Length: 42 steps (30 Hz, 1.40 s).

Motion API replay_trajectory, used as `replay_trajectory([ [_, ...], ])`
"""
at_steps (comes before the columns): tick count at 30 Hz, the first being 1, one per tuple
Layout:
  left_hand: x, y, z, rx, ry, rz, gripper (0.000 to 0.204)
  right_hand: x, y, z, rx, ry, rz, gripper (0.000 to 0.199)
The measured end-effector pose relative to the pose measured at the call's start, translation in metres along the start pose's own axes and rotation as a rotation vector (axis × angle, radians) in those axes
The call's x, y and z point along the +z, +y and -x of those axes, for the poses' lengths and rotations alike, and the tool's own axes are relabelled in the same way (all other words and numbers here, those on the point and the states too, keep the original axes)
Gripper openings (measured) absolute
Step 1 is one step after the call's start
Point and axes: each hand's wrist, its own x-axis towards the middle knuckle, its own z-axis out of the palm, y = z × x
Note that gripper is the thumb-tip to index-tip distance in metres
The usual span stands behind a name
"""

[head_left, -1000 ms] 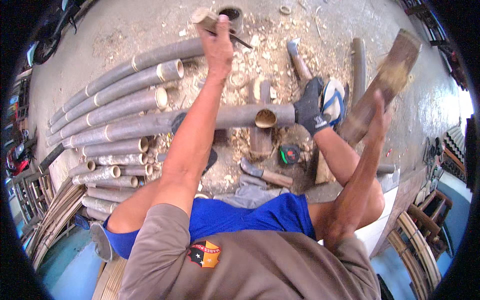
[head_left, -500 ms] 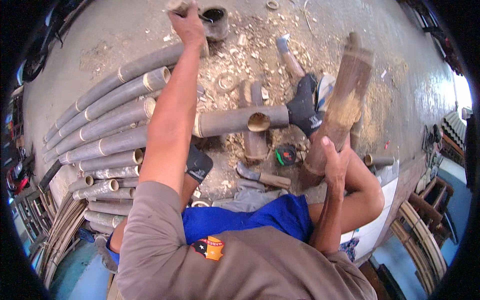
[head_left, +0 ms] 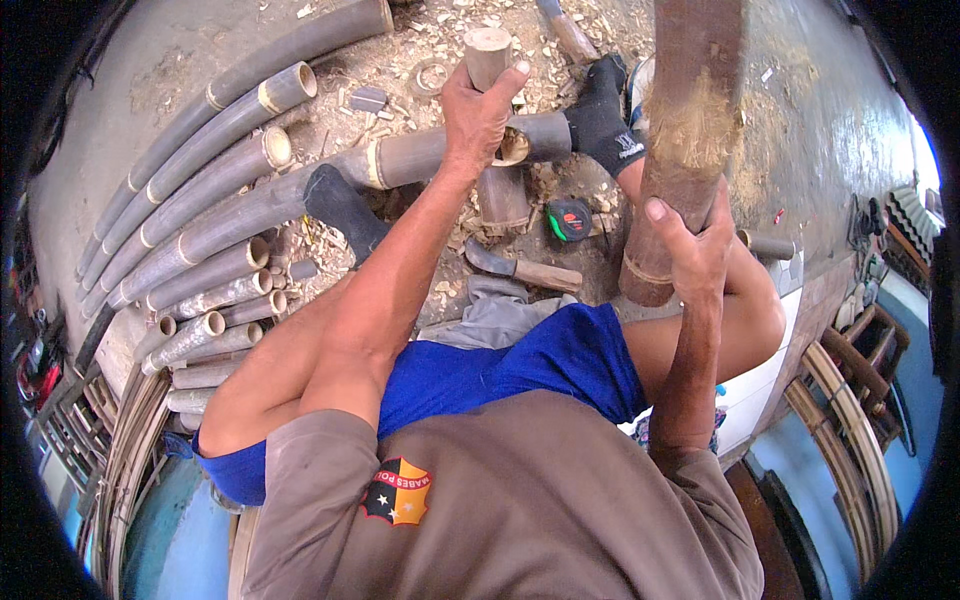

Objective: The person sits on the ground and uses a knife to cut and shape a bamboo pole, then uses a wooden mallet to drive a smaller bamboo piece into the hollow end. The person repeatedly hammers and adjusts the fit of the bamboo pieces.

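In front of me lies a bamboo pole (head_left: 410, 160) with a round hole (head_left: 513, 148) cut in its upper side. Just left of that hole, my left hand (head_left: 475, 118) is wrapped round a short wooden cylinder (head_left: 488, 60) with a pale flat top; its lower end is hidden by the hand. My right hand (head_left: 690, 240) grips the near end of a thick brown bamboo piece (head_left: 690, 130), held up and tilted, with a frayed, pale worn patch along its middle. A shorter bamboo piece (head_left: 503, 198) lies crosswise beneath the pole.
Several bamboo poles (head_left: 240, 170) fan out at the left. A curved knife (head_left: 520, 268) with a wooden handle and a tape measure (head_left: 568, 220) lie near my lap. Wood chips cover the floor (head_left: 420, 30). My black-socked feet (head_left: 345, 212) flank the pole.
My left hand has come from beside a dark pot at the far left to near the hole, bringing the wooden cylinder. My left foot has moved forward against the pole; the right-hand bamboo stands more upright.
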Motion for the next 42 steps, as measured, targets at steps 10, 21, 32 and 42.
replay_trajectory([
  [10, -0.015, -0.02, 0.005, -0.045, 0.02, -0.024, 0.032, 0.013, 0.001, -0.002, 0.005, -0.106, 0.063, 0.075],
  [21, -0.023, -0.028, -0.002, -0.088, 0.052, 0.023, 0.033, 0.018, -0.05, -0.048, -0.123, -0.077, 0.181, 0.087],
  [32, -0.022, -0.029, 0.002, -0.08, 0.021, -0.049, 0.032, 0.023, -0.095, -0.094, -0.381, -0.148, 0.336, 0.064],
  [42, -0.029, -0.041, 0.02, -0.058, 0.037, -0.023, 0.032, 0.066, -0.094, -0.098, -0.533, -0.315, 0.787, 0.073],
])
